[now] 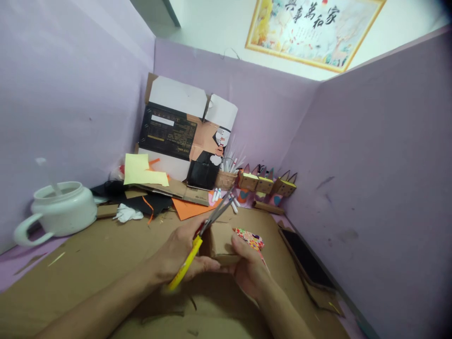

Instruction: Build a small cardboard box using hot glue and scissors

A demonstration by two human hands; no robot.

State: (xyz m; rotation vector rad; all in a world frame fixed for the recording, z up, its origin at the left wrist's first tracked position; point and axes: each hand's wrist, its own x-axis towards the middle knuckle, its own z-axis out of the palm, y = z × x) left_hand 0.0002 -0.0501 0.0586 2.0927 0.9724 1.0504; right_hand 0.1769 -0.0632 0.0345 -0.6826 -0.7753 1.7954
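A small brown cardboard box [222,242] is held over the table between both hands. My right hand [251,272] grips it from the right, thumb on its upper face. From the left, my left hand [176,252] reaches to the box with its thumb along the lower edge. That hand also holds scissors with yellow handles [186,264], their blades pointing up and away past the box and looking parted. Behind my right thumb lies or hangs a colourful floral piece [251,238]; whether it is attached to the box, I cannot tell.
A white mug-shaped pot [67,212] stands at the left. Along the back are a flattened carton [169,134], yellow paper [137,172], orange paper [192,209], a pen basket [226,180] and several small box figures [264,183]. A dark phone-like slab [309,256] lies right, beside purple walls.
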